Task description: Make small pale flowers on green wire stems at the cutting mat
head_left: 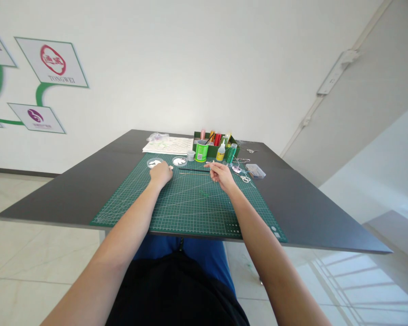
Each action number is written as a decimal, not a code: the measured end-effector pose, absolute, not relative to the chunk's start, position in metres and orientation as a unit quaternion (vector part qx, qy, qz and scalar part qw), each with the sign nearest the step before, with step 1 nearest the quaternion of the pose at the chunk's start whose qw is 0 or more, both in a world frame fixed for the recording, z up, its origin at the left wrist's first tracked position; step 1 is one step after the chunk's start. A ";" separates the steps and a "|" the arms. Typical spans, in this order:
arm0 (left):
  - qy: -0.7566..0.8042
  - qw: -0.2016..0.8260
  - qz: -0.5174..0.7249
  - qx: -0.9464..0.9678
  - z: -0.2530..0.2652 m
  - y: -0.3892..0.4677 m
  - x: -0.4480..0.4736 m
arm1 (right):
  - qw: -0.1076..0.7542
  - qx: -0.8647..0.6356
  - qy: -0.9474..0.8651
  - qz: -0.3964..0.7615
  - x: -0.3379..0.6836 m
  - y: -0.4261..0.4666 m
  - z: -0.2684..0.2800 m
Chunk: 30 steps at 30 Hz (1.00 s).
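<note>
On the left of the green cutting mat (197, 203), my left hand (161, 174) is closed, knuckles up, just in front of a clear round dish (153, 161) with white pieces in it. A small whitish bit (171, 167) shows at its fingertips; its kind is too small to tell. My right hand (220, 174) hovers over the mat's right half, thumb and fingers pinched together, and what they grip is unclear. Between the hands lie a thin black stick (193, 170) and a thin brown stick (190, 173). A second round dish (180, 161) holds more white pieces.
Behind the mat stand a small grey-white tub (191, 155), a green can (201, 153), a glue bottle (221, 152) and a green box (213, 151) with coloured rolls. White sheets (170, 145) lie back left. Scissors (245, 179) and a plastic case (255, 170) lie at right.
</note>
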<state>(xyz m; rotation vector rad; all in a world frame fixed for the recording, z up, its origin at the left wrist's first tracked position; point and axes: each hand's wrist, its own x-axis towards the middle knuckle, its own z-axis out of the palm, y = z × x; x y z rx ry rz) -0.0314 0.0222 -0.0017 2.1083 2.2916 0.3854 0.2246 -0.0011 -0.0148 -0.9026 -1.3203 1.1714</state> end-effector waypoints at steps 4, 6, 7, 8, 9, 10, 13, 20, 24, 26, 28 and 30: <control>0.697 -0.030 0.163 0.698 -0.004 0.022 -0.030 | 0.546 -0.385 -0.559 0.491 0.225 0.000 -0.016; 0.665 -0.045 0.181 0.723 -0.004 0.021 -0.028 | 0.546 -0.386 -0.559 0.490 0.225 0.000 -0.017; 0.648 -0.052 0.189 0.736 -0.004 0.021 -0.027 | 0.546 -0.386 -0.560 0.489 0.226 0.000 -0.017; 0.631 -0.058 0.195 0.749 -0.004 0.020 -0.025 | 0.545 -0.385 -0.561 0.489 0.226 0.000 -0.017; 0.616 -0.062 0.199 0.760 -0.004 0.020 -0.024 | 0.544 -0.384 -0.563 0.489 0.226 0.000 -0.017; 0.603 -0.065 0.201 0.769 -0.005 0.020 -0.022 | 0.543 -0.384 -0.564 0.489 0.226 0.000 -0.017; 0.577 -0.062 0.200 0.790 -0.008 0.020 -0.018 | 0.539 -0.386 -0.567 0.488 0.226 0.001 -0.018; 0.522 -0.068 0.184 0.830 -0.015 0.024 -0.014 | 0.534 -0.403 -0.568 0.479 0.225 0.002 -0.020; 0.487 -0.040 0.174 0.855 -0.020 0.026 -0.012 | 0.539 -0.419 -0.555 0.476 0.227 0.002 -0.018; 0.469 -0.023 0.169 0.866 -0.023 0.027 -0.009 | 0.541 -0.430 -0.550 0.470 0.229 0.003 -0.017; 0.448 -0.010 0.162 0.879 -0.026 0.027 -0.006 | 0.543 -0.442 -0.547 0.458 0.232 0.004 -0.017; 0.433 0.003 0.158 0.887 -0.028 0.027 -0.003 | 0.549 -0.458 -0.543 0.441 0.236 0.006 -0.017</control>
